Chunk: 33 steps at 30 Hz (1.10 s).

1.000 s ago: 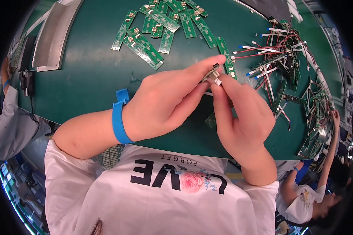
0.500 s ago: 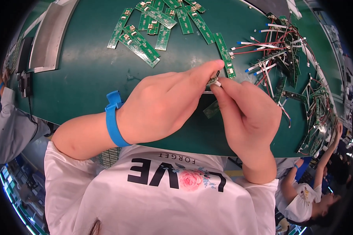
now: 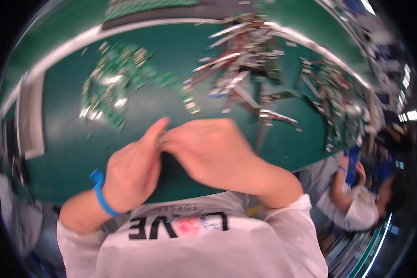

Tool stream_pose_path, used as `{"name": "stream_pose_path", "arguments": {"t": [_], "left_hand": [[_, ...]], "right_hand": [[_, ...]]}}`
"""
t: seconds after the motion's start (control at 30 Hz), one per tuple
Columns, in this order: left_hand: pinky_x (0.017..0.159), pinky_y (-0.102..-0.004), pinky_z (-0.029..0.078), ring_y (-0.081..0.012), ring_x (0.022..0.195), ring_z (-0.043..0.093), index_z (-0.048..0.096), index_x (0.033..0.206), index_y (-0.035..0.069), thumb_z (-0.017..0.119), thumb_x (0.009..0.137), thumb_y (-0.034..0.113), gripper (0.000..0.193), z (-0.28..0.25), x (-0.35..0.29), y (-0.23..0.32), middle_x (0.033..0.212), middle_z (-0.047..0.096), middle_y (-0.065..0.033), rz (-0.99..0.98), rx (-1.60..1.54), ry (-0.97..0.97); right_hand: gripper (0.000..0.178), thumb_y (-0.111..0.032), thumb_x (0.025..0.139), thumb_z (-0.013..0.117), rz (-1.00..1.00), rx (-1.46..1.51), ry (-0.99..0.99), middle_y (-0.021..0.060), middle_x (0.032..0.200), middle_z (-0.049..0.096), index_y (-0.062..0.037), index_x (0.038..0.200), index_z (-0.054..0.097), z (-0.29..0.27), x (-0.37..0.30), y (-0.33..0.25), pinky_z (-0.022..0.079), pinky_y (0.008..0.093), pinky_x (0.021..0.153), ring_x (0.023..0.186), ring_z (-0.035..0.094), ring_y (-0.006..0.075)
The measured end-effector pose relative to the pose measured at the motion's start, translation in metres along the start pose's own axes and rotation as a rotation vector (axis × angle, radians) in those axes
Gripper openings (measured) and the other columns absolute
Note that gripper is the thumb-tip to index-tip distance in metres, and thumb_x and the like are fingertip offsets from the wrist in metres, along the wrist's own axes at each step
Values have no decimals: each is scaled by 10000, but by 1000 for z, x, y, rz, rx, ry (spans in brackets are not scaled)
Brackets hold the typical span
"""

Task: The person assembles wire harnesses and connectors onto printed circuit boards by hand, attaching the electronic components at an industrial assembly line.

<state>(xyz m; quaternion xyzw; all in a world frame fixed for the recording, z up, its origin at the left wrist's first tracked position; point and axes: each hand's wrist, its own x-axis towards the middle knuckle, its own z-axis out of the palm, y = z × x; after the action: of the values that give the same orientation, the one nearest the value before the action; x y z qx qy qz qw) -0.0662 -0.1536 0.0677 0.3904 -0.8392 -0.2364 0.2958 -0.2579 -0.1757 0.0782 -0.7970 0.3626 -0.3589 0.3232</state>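
"Small circuit board (image 3: 160,141), over there, where exactly?"

"Where the left hand (image 3: 133,170) and right hand (image 3: 211,148) meet: the fingertips of both look clamped on it, so neither is nearer. Which way its long axis runs, I can't tell; it's blurred."

"And past the hands?"

"Flat, glossy green strips (image 3: 118,58) up to the left, bendy white ribbon cables (image 3: 248,97) up to the right, on a smooth dark-green tabletop (image 3: 62,120)."

- White shirt (image 3: 190,259): one row of big, bold black capitals (image 3: 149,228), upside down in this view, with a pink flower (image 3: 188,226) among them.
- Same shirt, just above in the view: a smaller dark line of lettering (image 3: 188,208), also upside down, blurred.
- Green circuit boards (image 3: 120,58): any markings too blurred to read.
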Motion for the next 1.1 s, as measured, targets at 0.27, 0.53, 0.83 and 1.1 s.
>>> {"name": "stream_pose_path", "arguments": {"t": [0.27, 0.53, 0.83, 1.1], "left_hand": [[871, -312, 478, -297, 1019, 641, 405, 1351, -75, 539, 914, 112, 494, -2, 3, -2, 1188, 600, -215, -5, -312, -2], [1011, -426, 378, -385, 1195, 437, 547, 1284, 115, 707, 787, 159, 524, -47, -16, -40, 1287, 490, -182, -301, 475, 7], [895, -395, 433, -275, 950, 564, 667, 969, 70, 707, 779, 219, 245, -42, -1, -65, 929, 620, -70, 3, 460, 124], [501, -248, 404, -84, 564, 528, 698, 817, 58, 671, 863, 190, 142, -44, 28, -54, 605, 576, -26, -137, -132, 724]], "right_hand": [[61, -75, 816, 653, 116, 54, -36, 113, 694, 626, -15, 824, 658, -23, -6, -14, 504, 328, 579, 620, 619, 262], [121, -174, 890, 647, 449, 296, 799, -49, 609, 513, -69, 935, 687, -180, -64, 13, 223, 180, 377, 450, 346, -12], [406, -257, 852, 673, 398, -1133, 585, 127, 912, 606, 10, 1150, 599, -269, -73, 157, 472, 393, 805, 855, 584, 289], [306, -114, 780, 700, -195, -402, 315, 116, 989, 594, -18, 1049, 591, -24, -5, -2, 446, 355, 795, 906, 559, 270]]}}
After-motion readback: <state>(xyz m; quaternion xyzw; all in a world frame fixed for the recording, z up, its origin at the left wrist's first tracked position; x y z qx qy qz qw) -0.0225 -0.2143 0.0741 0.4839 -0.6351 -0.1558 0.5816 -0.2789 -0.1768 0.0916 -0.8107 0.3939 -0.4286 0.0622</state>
